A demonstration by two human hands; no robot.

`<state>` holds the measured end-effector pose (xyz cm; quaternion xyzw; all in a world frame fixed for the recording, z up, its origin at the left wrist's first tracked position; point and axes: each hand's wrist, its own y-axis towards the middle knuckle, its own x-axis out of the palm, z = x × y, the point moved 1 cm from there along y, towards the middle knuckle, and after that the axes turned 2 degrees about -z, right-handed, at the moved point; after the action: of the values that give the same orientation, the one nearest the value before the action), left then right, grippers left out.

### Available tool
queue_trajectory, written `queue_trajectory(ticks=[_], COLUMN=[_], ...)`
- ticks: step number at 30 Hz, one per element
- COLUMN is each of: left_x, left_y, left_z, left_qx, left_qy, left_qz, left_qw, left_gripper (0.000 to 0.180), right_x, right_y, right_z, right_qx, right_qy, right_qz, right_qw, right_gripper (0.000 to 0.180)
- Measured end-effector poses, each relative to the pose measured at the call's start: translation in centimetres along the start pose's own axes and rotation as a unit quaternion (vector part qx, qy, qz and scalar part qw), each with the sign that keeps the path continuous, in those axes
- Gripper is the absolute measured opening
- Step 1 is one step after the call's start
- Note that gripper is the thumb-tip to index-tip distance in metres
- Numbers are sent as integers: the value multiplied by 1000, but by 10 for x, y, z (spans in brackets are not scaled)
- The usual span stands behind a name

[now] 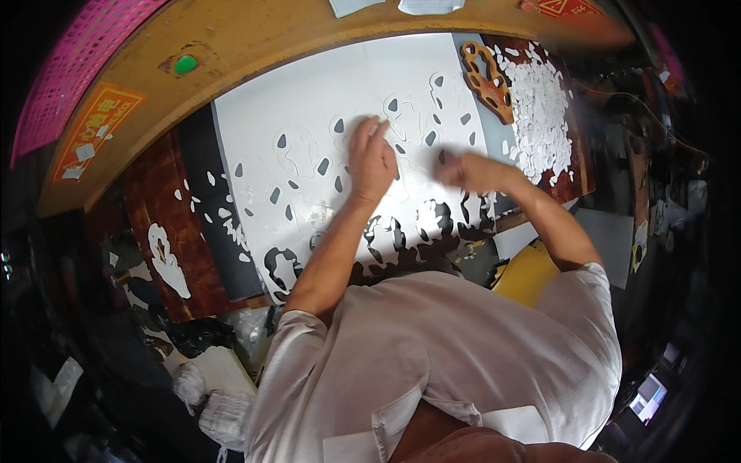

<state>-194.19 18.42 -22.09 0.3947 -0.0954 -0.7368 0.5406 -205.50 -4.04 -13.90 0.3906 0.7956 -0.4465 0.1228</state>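
Observation:
A large white sheet (262, 92) lies in front of me, with cut outlines and small dark holes across it. Along its near edge, bigger shapes are cut right through. My left hand (373, 158) is over the middle of this sheet, fingers stretched forward and slightly apart, with nothing visible in them. To its right, my right hand (472, 171) is above the sheet's right part; motion smears its fingers, so what they hold, if anything, cannot be made out. A brown cutting die (488, 82) with several openings rests beyond it, by the sheet's far right corner.
Many small white offcuts (543, 116) are heaped on the brown board at right. More scraps (234, 230) lie left of the sheet, near a white cut-out piece (167, 262). An ochre machine beam (231, 42) with a green button (185, 64) spans the far side.

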Motion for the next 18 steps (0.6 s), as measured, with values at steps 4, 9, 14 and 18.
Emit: queue_trajectory(ticks=[4, 9, 14, 18], left_x=[-14, -17, -14, -12], left_y=[6, -2, -3, -2], left_z=[-19, -27, -29, -28], left_qx=[1, 1, 1, -9], left_qy=[146, 180, 186, 202], left_qz=[-32, -79, -66, -75], left_qw=[989, 981, 980, 976], left_gripper=[38, 39, 37, 38], right_x=[-17, -10, -15, -19], right_y=[65, 102, 96, 80], right_z=[-4, -8, -3, -6], right_qx=[-134, -105, -161, -146], right_qy=[38, -45, 12, -110], right_qz=[371, 329, 318, 200], right_qw=[918, 937, 934, 963], right_gripper=[31, 31, 14, 17])
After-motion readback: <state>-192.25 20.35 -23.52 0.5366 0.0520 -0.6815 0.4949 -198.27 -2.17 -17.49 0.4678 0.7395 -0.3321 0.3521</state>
